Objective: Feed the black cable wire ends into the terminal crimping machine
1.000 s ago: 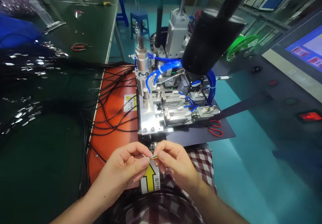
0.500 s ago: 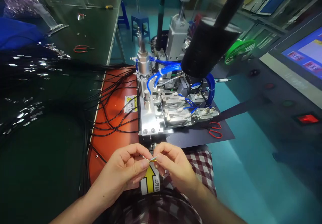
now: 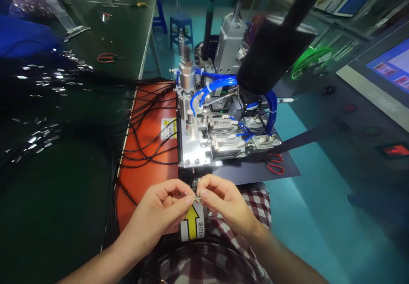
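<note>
Thin coloured wires [image 3: 197, 199], with yellow and pale strands showing, stretch across the small gap between my two hands. My left hand [image 3: 171, 205] pinches them between thumb and forefinger; a reddish strand shows beside the fingertips. From the other side, my right hand [image 3: 223, 201] grips the same wires with thumb and index finger. Both hands are just in front of the machine, over a label with a yellow arrow [image 3: 192, 222]. The wire ends are mostly hidden by my fingers.
Ahead stands a metal machine [image 3: 191, 147] with blue air tubes [image 3: 217, 81]. Black cables [image 3: 153, 156] cross the orange surface [image 3: 131, 190] on the left. Red-handled scissors [image 3: 275, 164] lie on the dark plate at right. Red-handled pliers [image 3: 108, 57] rest on the green bench [image 3: 124, 37].
The view has shifted slightly. My fingertips have changed position on the wires, which now lie straighter between them, and both hands keep their pinch.
</note>
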{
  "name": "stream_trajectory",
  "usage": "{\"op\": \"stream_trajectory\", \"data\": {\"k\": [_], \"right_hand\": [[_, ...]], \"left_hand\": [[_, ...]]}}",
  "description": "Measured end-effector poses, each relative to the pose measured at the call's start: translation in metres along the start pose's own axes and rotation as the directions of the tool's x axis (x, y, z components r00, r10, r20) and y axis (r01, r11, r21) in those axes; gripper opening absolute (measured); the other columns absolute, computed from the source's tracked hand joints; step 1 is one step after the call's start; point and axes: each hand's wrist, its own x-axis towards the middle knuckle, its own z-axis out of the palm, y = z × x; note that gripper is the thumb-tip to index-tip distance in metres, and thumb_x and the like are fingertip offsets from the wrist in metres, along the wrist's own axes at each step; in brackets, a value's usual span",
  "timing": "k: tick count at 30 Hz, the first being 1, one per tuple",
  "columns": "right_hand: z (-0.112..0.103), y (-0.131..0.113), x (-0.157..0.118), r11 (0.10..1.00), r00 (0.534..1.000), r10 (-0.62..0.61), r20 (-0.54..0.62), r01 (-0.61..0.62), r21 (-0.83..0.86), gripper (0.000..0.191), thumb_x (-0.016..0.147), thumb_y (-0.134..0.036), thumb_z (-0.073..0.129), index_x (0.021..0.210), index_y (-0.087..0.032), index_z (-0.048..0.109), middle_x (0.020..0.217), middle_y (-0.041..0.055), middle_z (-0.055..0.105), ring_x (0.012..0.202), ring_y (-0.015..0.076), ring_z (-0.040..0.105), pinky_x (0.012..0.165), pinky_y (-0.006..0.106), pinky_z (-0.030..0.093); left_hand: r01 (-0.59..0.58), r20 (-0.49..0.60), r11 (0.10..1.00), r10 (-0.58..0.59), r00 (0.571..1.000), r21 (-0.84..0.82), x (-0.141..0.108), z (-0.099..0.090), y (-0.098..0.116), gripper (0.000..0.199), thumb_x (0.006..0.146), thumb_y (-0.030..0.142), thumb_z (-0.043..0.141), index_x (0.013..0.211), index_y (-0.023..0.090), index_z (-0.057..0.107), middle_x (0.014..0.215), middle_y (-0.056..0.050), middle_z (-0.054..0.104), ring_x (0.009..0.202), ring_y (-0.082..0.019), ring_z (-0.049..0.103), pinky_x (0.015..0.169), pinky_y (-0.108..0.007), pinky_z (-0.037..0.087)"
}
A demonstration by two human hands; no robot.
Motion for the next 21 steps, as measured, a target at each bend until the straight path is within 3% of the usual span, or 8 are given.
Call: {"op": "stream_trajectory", "data": {"k": [5,9,15,21], "right_hand": [[0.0025,0.0003,-0.0043,0.999,0.988,-0.003,-0.152,-0.004,-0.049,0.021,0.083,-0.036,0.060,0.076,-0.017,0.059,0.064,-0.0025,0.051,0.053,0.0090,0.040,0.050,0.022,0.033],[0.0032,0.0014,-0.0031,0.998,0.989,0.055,-0.135,-0.051,0.026,0.022,0.079,-0.037,0.065,0.073,-0.017,0.059,0.057,-0.0046,0.048,0.049,0.0080,0.037,0.047,0.022,0.031],[0.0022,0.0047,-0.0010,0.993,0.994,0.038,-0.107,-0.026,0.112,0.021,0.077,-0.036,0.067,0.072,-0.017,0.059,0.053,-0.0060,0.045,0.046,0.0071,0.033,0.046,0.023,0.028],[0.0047,0.0018,-0.0025,0.996,0.989,0.060,-0.138,-0.050,0.074,0.021,0.075,-0.036,0.068,0.069,-0.017,0.060,0.054,-0.0050,0.046,0.047,0.0080,0.034,0.046,0.023,0.030]], "left_hand": [[0.012,-0.039,1.000,-0.012,0.999,0.014,0.0019,-0.0006,-0.0012,0.023,0.078,0.041,0.063,0.077,0.019,0.056,0.044,0.010,0.032,0.043,-0.006,0.020,0.041,-0.018,0.021],[0.014,-0.003,1.000,-0.014,1.000,0.017,0.0020,-0.0028,-0.0034,0.023,0.080,0.041,0.062,0.080,0.019,0.057,0.044,0.010,0.030,0.045,-0.006,0.018,0.043,-0.018,0.020],[0.003,0.008,1.000,-0.003,1.000,-0.002,0.0015,-0.0014,-0.0017,0.022,0.079,0.040,0.063,0.080,0.019,0.058,0.045,0.010,0.030,0.045,-0.006,0.018,0.044,-0.018,0.018],[-0.005,0.035,1.000,0.005,0.999,-0.004,0.0005,-0.0034,-0.0030,0.023,0.080,0.041,0.063,0.082,0.019,0.058,0.045,0.010,0.032,0.045,-0.006,0.018,0.044,-0.019,0.018]]}}
